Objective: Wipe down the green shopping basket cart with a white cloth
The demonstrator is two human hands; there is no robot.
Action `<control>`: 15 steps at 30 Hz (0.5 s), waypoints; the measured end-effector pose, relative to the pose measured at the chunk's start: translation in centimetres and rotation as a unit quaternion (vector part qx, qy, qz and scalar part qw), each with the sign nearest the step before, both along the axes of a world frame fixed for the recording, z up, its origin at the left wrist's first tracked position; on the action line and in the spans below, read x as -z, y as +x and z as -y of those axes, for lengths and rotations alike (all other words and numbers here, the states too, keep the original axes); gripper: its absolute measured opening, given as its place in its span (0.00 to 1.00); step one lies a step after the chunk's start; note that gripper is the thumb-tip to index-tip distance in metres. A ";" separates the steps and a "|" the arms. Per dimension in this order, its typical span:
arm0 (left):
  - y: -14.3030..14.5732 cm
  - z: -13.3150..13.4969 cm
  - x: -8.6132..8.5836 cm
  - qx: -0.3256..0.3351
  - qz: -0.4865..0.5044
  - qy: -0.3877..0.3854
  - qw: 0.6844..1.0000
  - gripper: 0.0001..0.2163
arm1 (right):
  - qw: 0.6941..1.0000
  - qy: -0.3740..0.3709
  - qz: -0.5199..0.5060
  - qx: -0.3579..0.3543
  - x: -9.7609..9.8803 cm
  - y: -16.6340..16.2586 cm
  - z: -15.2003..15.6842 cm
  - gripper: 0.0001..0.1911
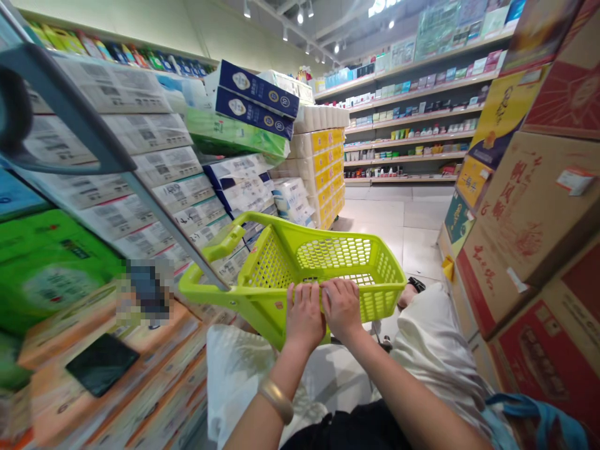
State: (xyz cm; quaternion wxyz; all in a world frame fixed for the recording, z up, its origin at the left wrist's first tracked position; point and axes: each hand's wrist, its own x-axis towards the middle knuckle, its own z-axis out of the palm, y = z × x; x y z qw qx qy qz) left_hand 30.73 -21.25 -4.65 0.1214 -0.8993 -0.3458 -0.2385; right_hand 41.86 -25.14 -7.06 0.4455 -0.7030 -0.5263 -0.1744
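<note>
A lime-green shopping basket with perforated walls stands in front of my knees, and no goods show inside it. My left hand rests on the basket's near rim with its fingers curled over the edge. Right beside it, touching, my right hand is hooked over the same rim. The fingertips of both hands point into the basket. A long grey metal pull handle rises from the basket's left end toward the upper left, ending in a dark grip. A gold bangle circles my left wrist.
Stacked tissue packs line the left side. A dark flat object lies on orange packs. Cardboard cartons are piled on the right. Shelves of small goods stand beyond the tiled floor.
</note>
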 end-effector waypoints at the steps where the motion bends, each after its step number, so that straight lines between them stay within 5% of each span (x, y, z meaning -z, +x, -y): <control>1: -0.1 0.0 0.1 0.003 -0.002 0.001 1.000 0.20 | 1.000 -0.001 0.005 -0.014 -0.1 -0.5 -0.1 0.08; 6: -0.8 0.1 0.2 0.010 -0.020 -0.001 1.000 0.26 | 0.999 0.000 0.048 -0.023 0.3 1.5 1.2 0.09; 11: -0.6 0.4 0.3 0.001 -0.016 -0.004 1.000 0.26 | 0.996 0.018 0.029 0.079 1.5 6.1 3.1 0.11; 15: -0.4 0.6 0.4 -0.006 -0.011 -0.003 1.000 0.25 | 0.992 0.010 -0.003 0.126 1.4 5.9 2.7 0.11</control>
